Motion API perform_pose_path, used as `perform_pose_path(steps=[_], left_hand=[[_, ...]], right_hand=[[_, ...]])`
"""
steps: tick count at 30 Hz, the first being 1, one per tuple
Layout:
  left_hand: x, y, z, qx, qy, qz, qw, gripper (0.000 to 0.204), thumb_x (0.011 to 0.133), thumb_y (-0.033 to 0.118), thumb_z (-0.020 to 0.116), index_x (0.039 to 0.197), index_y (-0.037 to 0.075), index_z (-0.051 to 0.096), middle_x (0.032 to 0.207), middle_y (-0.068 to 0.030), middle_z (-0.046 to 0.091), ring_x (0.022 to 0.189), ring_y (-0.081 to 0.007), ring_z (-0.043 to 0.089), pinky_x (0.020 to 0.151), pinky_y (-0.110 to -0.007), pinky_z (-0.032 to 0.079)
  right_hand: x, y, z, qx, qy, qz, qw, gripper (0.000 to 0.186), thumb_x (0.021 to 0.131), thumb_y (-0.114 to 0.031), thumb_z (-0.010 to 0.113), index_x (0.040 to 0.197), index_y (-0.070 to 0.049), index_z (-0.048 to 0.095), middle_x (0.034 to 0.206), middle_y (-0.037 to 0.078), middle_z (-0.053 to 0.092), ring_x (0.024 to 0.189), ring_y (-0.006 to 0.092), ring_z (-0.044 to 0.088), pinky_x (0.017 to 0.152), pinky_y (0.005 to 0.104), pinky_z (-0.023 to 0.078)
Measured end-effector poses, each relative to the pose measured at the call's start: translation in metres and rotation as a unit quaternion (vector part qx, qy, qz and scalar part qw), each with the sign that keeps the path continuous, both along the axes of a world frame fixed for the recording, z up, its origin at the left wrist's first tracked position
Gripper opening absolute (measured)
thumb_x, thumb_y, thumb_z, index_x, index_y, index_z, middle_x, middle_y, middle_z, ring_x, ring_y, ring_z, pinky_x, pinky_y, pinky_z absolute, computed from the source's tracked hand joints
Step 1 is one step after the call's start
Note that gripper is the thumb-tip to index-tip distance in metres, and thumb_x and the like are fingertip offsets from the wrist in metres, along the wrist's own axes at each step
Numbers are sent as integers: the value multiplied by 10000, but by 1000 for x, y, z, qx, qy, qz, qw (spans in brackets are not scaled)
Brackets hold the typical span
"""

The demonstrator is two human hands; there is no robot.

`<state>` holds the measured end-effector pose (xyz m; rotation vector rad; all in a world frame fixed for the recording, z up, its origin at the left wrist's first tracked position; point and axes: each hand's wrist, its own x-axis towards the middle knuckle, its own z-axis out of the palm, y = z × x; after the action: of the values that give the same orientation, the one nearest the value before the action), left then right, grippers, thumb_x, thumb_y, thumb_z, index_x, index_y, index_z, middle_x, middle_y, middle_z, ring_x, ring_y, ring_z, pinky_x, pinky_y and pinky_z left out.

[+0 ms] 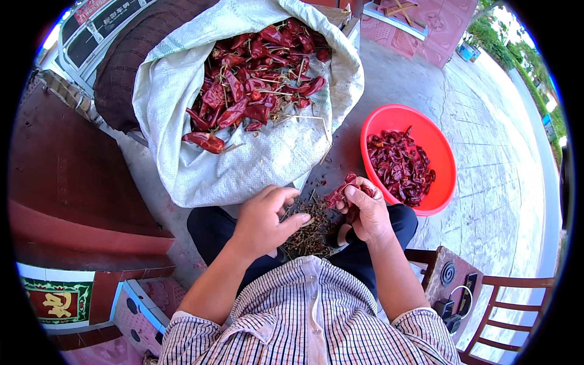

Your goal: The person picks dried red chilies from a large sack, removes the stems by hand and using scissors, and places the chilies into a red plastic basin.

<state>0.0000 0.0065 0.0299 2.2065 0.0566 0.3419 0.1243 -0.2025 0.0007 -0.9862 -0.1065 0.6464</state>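
Observation:
My right hand (370,214) is closed around dried red chillies (342,190), their wrinkled ends sticking out past the thumb and fingers. It is held just left of a red plastic basin (447,155), which contains a heap of dark red chilli pods (399,167). My left hand (264,220) is open, thumb and index finger apart with nothing visible between them; its other fingers are partly hidden. Beyond it stands a white woven sack (255,167) with its mouth rolled back, full of dried chillies with stems (243,106). Broken stems (313,228) lie on the ground between my legs.
Left of the sack are a dark brown cloth-like bundle (118,73) and a big reddish-brown panel (79,176). A wooden chair (511,304) and a small stand with a black coil (448,274) are at the lower right. Concrete paving (480,140) stretches beyond the basin.

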Motion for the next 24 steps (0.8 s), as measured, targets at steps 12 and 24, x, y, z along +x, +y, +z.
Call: perform_pose_path(steps=[12, 24], left_hand=[[10, -9, -13, 131, -100, -77, 983, 166, 854, 126, 742, 783, 42, 618, 705, -114, 586, 660, -359, 612, 585, -455, 462], [1, 0, -11, -193, 35, -177, 964, 201, 908, 68, 632, 734, 7, 551, 647, -69, 549, 557, -176, 530, 524, -325, 390]], right_hand=[[-10, -1, 14, -201, -176, 5, 963, 307, 896, -156, 775, 1159, -47, 661, 893, 28, 678, 747, 104, 625, 682, 258, 516], [-8, 11, 55, -251, -634, 215, 699, 257, 788, -152, 803, 986, -53, 671, 834, 107, 642, 766, 310, 643, 692, 419, 522]])
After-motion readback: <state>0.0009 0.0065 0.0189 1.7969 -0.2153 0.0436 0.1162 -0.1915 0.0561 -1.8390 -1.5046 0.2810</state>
